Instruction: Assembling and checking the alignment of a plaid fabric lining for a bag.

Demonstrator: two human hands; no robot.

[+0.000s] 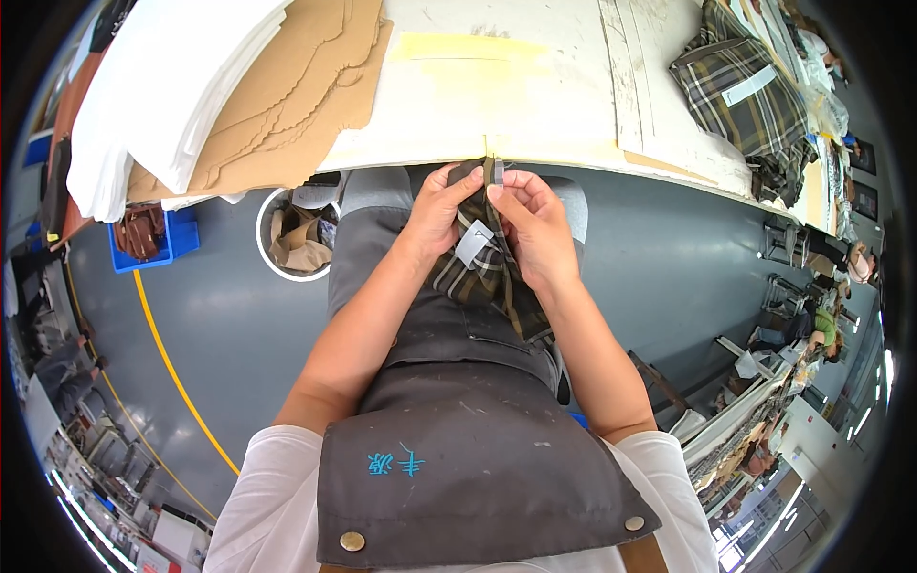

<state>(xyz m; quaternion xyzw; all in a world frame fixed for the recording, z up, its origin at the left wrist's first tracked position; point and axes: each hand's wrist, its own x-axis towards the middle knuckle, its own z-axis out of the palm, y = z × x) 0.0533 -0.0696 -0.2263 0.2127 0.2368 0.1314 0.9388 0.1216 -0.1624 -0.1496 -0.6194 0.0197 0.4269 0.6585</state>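
Observation:
Both my hands pinch a piece of dark plaid fabric (461, 282) at the front edge of the white table (458, 105). The cloth hangs down over my lap, with a pale label (474, 243) showing on it. My left hand (441, 212) is closed on the cloth's upper left part. My right hand (537, 224) grips it on the right, thumb and fingers together near a narrow strip at the top. The fingertips nearly meet at the table edge. Exactly how the cloth is folded between them is hard to make out.
Brown paper pattern sheets (296, 105) and a white stack (181, 86) cover the table's left. More plaid fabric (735, 91) lies piled at the right. Below stand a blue crate (181, 239) and a round white bin (270, 263) with scraps. People work at far right.

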